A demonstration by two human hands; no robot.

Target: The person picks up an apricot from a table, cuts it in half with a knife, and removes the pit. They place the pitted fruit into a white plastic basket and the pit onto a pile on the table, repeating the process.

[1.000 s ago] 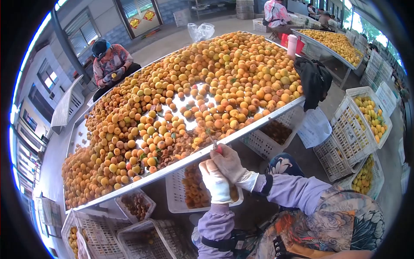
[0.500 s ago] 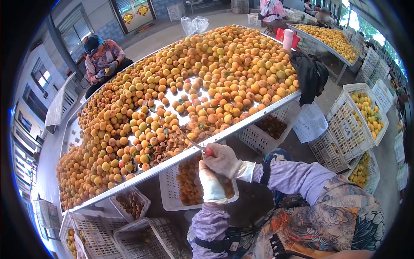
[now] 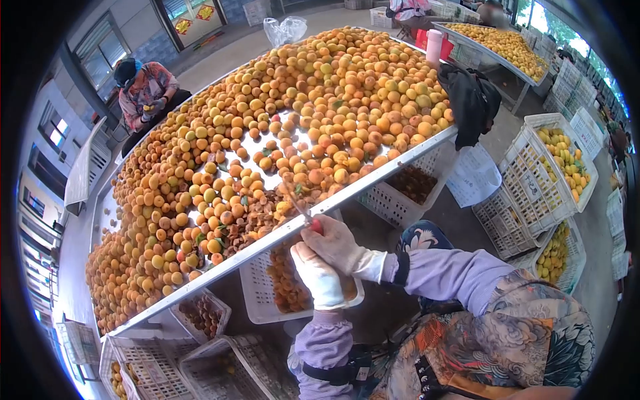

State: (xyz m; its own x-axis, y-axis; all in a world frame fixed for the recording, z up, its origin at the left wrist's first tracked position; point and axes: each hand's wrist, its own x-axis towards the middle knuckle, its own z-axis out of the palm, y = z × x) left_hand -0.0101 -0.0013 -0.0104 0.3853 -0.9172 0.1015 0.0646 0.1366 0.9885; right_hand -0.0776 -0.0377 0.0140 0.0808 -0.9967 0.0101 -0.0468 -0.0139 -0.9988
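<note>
My right hand, in a pale work glove, is closed around the red handle of a thin-bladed knife. The blade points up and away over the table's near rim. Just below, my left hand, in a white glove, presses against the right one. Its fingers are curled and partly covered, so whatever they hold is hidden. Beyond the hands, a heap of orange-yellow apricots covers the metal-edged table. A brown pile of apricot scraps or pits lies by the rim.
Under the table, a white crate holds orange fruit pieces. Another crate stands to its right. Stacked crates of yellow fruit are at the right. A black jacket and pink bottle sit at the table corner. A co-worker sits far left.
My hands have shifted slightly left, and my left hand has come up closer against the right. The knife blade stands steeper. The whole view has shifted a little.
</note>
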